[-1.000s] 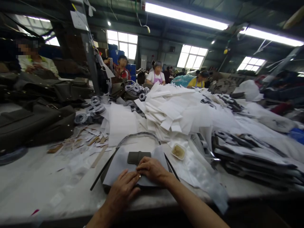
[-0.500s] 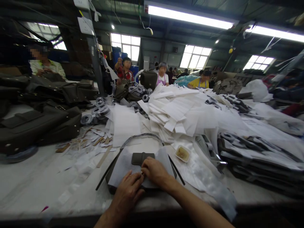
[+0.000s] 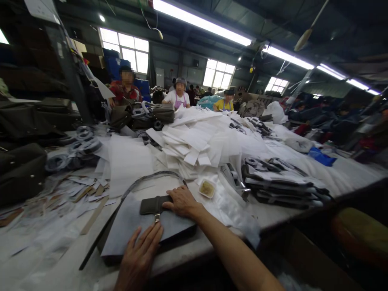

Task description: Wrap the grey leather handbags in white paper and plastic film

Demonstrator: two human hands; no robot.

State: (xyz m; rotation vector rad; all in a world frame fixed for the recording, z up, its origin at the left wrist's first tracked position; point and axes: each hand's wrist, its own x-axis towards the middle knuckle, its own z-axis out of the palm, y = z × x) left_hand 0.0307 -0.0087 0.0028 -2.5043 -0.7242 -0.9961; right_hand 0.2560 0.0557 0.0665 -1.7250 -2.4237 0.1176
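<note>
A: Head view. Where's the handbag (image 3: 177, 241)?

B: Lying flat on the table (image 3: 274, 214), right in front of the person, w/ a pale sheet (image 3: 130, 226) over its front. Olive flap (image 3: 150, 205) at the handbag's far edge, metal clasp (image 3: 157, 218) hanging off it. Strap (image 3: 151, 178) arcs out just beyond.

A: Hands?

B: Left hand (image 3: 140, 252) lies flat on the handbag's near side, fingers a bit apart, tips just short of the clasp; it grips nothing. Right hand (image 3: 181, 202) rests palm-down on the flap's right end, fingers together and laid flat, not clamped.

A: And around it?

B: Small tray of yellow stuff (image 3: 207, 188) just right of the handbag, past the right hand. Big heap of white cut sheets (image 3: 194, 141) behind the handbag. Stack of wrapped bags (image 3: 281, 188) well to its right. Paper scraps (image 3: 75, 190) to its left, tape rolls (image 3: 80, 139) farther back on that side, dark bags (image 3: 21, 169) beyond those. Co-workers (image 3: 179, 95) sit far behind the handbag, across the heap.
</note>
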